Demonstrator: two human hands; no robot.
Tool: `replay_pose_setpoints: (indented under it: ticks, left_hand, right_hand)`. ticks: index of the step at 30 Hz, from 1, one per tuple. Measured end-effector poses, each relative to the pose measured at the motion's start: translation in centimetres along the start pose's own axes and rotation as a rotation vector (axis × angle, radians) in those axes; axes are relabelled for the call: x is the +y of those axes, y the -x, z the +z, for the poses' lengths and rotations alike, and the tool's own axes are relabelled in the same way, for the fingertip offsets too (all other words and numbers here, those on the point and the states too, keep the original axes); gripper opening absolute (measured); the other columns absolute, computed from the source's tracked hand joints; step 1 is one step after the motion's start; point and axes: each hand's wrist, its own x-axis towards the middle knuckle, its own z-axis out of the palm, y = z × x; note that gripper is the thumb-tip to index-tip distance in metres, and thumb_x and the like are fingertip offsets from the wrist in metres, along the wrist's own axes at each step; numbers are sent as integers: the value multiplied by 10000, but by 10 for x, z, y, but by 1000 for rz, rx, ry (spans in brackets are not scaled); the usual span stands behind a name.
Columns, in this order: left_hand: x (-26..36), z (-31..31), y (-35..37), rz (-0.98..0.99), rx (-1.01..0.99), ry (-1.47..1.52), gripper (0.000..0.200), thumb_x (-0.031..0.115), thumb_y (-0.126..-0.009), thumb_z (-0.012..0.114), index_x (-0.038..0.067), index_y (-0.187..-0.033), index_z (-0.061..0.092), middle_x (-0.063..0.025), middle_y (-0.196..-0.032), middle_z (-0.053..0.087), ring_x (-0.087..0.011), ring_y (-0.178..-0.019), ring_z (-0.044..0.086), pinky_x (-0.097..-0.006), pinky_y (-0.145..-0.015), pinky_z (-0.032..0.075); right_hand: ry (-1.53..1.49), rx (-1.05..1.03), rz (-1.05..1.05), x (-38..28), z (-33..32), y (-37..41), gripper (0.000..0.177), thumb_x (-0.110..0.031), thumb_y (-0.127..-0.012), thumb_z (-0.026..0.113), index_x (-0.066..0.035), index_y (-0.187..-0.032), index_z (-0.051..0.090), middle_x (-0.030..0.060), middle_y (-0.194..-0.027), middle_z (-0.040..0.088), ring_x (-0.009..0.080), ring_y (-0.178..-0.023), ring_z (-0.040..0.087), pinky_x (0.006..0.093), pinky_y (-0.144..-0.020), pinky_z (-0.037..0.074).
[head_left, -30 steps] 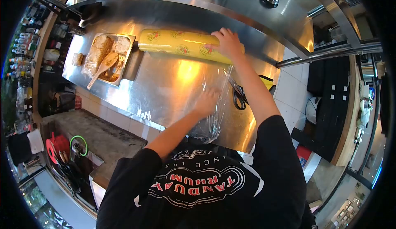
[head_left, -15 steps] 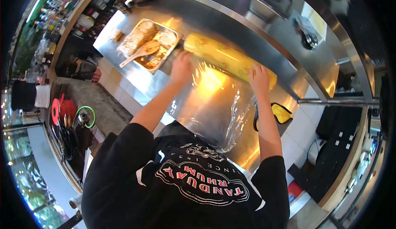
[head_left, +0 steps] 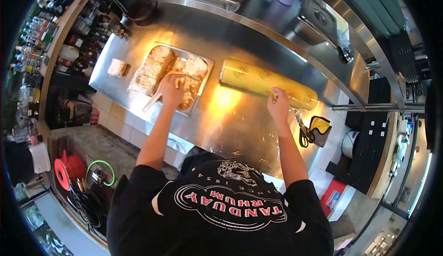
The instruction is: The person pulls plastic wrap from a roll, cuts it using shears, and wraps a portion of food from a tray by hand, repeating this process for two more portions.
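Note:
My left hand (head_left: pixel 171 91) is over the metal tray (head_left: pixel 208 71), its fingers curled around the upper part of a wooden spoon (head_left: pixel 152 102), whose handle end pokes out past the wrist. Inside the tray are a pale, film-wrapped block (head_left: pixel 154 69), a second pale lump (head_left: pixel 195 65) and orange-brown sauce or crumbs. My right hand (head_left: pixel 278 104) is beside a yellow-cored roll of cling film (head_left: pixel 263 81), its fingers loosely bent with a gap at the thumb. Clear film (head_left: pixel 240 131) lies stretched from the roll toward me across the steel table; its exact edges are hard to see.
Black-handled scissors (head_left: pixel 304 136) and a yellow-and-black item (head_left: pixel 320 126) lie at the table's right edge. A small wrapped block (head_left: pixel 117 68) sits left of the tray. Above the back runs a steel shelf (head_left: pixel 258 23) with a lidded metal pan (head_left: pixel 318 20).
My left hand has left the roll and moved left onto the spoon in the tray. My right hand has come off the roll's end to its near side. The view has shifted.

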Motion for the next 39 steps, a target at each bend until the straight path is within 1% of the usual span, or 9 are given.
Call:
replay_pose_setpoints:
  ticks: [8,10,13,18,22,25,33,35,39]
  left_hand:
    - [-72,-25,-51,-91,-26,-49,299,-56,-766,518,88,-984,665,-164,-1002,623,-368,-953,570,-451,-845,453]
    - [-89,-21,-68,-161,-176,-38,287,-27,-806,516,80,-1027,665,-175,-996,642,-365,-944,599,-432,-843,476]
    - [-62,-24,-102,-29,-263,368,262,-4,-844,503,56,-1047,657,-195,-970,656,-346,-928,627,-394,-831,491]
    - [-55,-17,-147,112,-565,321,346,-45,-825,485,49,-1126,628,-151,-1061,652,-296,-1027,606,-403,-908,462]
    - [-64,-31,-142,173,-539,-270,382,28,-809,552,88,-1181,606,-133,-1222,584,-272,-1147,536,-486,-944,405]
    - [-144,-20,-122,-149,-67,-385,517,39,-792,558,100,-1302,497,-130,-1365,453,-350,-1195,467,-548,-960,375]
    - [-208,-55,-63,-453,-152,3,340,302,-930,489,11,-985,658,-177,-778,663,-314,-759,650,-364,-694,493]
    - [-196,-62,-62,-864,-275,201,378,336,-938,480,-10,-929,631,-159,-686,638,-296,-631,624,-380,-629,483]
    - [-177,-53,-15,-749,-11,106,366,322,-960,450,0,-914,616,-148,-627,575,-276,-566,576,-416,-590,454]
  right_hand:
    - [-842,-996,573,-232,152,23,282,-267,-851,658,-4,-952,650,100,-760,679,130,-587,644,277,-500,518]
    - [-585,-1154,577,-282,176,0,466,-434,-854,637,30,-889,621,132,-713,679,192,-526,661,289,-486,534]
    - [-351,-1141,885,-304,244,8,427,-403,-849,669,19,-843,605,119,-674,657,190,-491,638,300,-442,517]
    - [-978,-1009,1296,-283,272,17,238,-218,-895,625,-65,-737,533,44,-584,514,136,-397,387,260,-344,249]
    - [-1245,-995,1376,-249,263,36,252,-263,-940,531,-60,-792,555,63,-633,549,168,-444,481,295,-385,379]
    - [-1373,-833,1535,-266,197,33,287,-308,-962,468,-51,-876,566,80,-712,579,201,-573,578,351,-505,501]
    - [-1425,-970,1525,-249,162,54,254,-297,-973,462,-49,-1009,505,69,-752,538,186,-544,526,363,-491,496]
    - [-1358,-914,1502,-250,159,53,239,-289,-979,442,-59,-1010,495,55,-732,517,166,-519,499,354,-458,472]
    - [-1222,-858,1515,-242,170,37,186,-260,-989,372,-94,-1015,452,23,-689,450,125,-477,408,308,-398,380]
